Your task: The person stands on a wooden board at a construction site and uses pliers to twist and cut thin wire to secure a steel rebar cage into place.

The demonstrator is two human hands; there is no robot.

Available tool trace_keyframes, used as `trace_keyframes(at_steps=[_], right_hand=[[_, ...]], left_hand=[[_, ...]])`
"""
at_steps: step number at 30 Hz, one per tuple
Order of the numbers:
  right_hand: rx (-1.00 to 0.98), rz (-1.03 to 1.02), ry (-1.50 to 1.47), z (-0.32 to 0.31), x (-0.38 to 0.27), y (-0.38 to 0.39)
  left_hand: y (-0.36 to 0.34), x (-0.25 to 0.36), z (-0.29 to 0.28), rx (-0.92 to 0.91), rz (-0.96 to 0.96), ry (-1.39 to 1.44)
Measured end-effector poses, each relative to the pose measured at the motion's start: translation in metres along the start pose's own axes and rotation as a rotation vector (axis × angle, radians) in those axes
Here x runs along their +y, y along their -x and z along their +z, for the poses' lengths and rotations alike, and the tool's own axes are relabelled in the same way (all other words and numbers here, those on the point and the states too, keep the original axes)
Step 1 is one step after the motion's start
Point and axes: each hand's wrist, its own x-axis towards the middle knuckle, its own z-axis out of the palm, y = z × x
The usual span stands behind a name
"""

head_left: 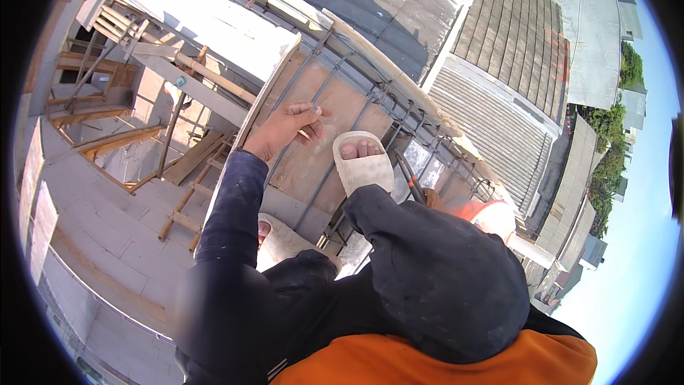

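Note:
My left hand hovers over the plywood board and steel bars inside the formwork, its fingers loosely bent and apart. Nothing shows between them. Partly hidden behind my raised knee, my right hand is closed around a dark tool with orange marks on its handle. The tool slants toward the tied rebar along the far side. One pale sandal stands on the bars and board next to the tool; the other sandal is lower left, beside my left forearm.
A deep drop opens on the left, with timber framing, a wooden ladder and a floor far below. The thin formwork edge borders it. Corrugated roofs lie beyond the right side. A rounded white and orange object sits by my right knee.

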Motion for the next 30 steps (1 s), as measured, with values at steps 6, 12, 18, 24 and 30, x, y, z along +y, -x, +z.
trace_keyframes(at_steps=[6,12,18,24,30], right_hand=[[0.162,-0.289,-0.127,-0.074,-0.129,-0.045],[-0.085,-0.538,-0.213,-0.094,-0.19,-0.091],[-0.153,-0.315,-0.594,-0.079,-0.18,-0.106],[-0.137,0.113,-0.842,-0.089,-0.166,-0.141],[-0.145,0.224,-0.828,-0.078,-0.149,-0.165]], left_hand=[[-0.003,0.013,0.066,0.039,0.204,-0.592],[-0.021,0.018,0.093,-0.01,0.344,-0.785],[-0.05,0.033,0.093,-0.025,0.185,-0.651],[-0.109,0.044,0.079,0.326,0.059,0.09],[-0.145,0.071,0.078,0.311,-0.177,0.687]])
